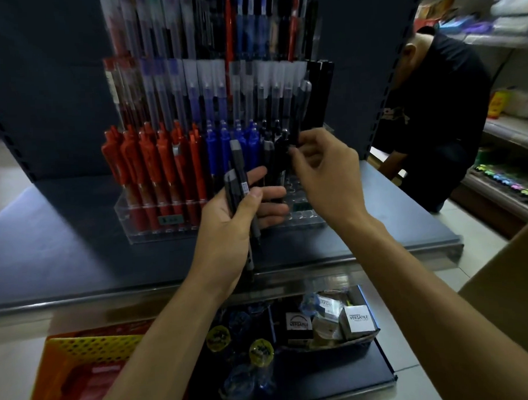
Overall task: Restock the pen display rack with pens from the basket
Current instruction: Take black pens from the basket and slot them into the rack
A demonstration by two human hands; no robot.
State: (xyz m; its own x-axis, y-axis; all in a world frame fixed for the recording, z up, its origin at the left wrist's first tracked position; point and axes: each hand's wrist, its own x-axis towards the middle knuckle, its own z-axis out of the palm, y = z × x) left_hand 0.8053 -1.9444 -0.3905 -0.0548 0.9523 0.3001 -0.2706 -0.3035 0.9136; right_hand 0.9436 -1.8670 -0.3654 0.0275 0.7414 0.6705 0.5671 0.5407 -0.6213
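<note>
A clear tiered pen display rack (150,230) stands on the grey shelf, with red pens at the left, blue in the middle and black at the right. My left hand (227,222) grips a bundle of black pens (239,173) upright in front of the rack. My right hand (324,173) pinches a single black pen (293,139) over the rack's right part, just above several bare holes (298,195). The yellow and red basket (92,367) sits low at the bottom left, partly hidden by my left forearm.
The grey shelf (78,242) has a metal front edge. A lower shelf holds small boxes (358,320) and wrapped items. A person in dark clothes (433,110) bends at the right by other shelves. A cardboard box (507,266) is at the right edge.
</note>
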